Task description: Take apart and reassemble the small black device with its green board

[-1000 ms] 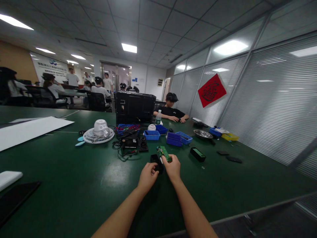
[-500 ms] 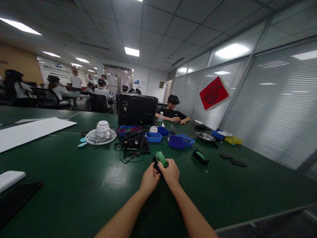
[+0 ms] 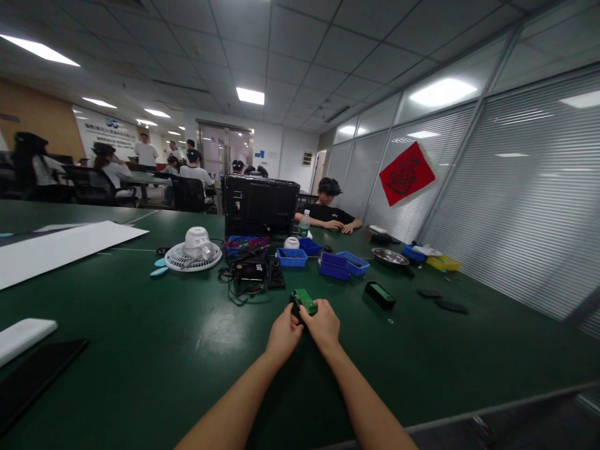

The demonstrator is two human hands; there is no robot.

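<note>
In front of me, over the table, both hands are closed around one small assembly. My left hand (image 3: 283,335) grips a black plastic case (image 3: 295,310) from the left, its fingers partly hiding it. A green circuit board (image 3: 306,300) lies over the case, slightly tilted. My right hand (image 3: 323,323) holds the board from the right, with the thumb pressing on its near end. How far the board sits inside the case is hidden by the fingers. To the right lies a similar black case with a green board (image 3: 380,295) in it.
Beyond my hands are a soldering station (image 3: 250,270) with tangled cables, blue bins (image 3: 291,257) and a white fan part (image 3: 193,255). A metal dish (image 3: 390,257), a yellow tray (image 3: 443,264) and flat black pieces (image 3: 451,306) lie right. A person (image 3: 329,209) sits across the table.
The green board has tipped slightly and sits closer down on the black case. Both hands keep their grip in nearly the same place. The camera view has shifted a little.
</note>
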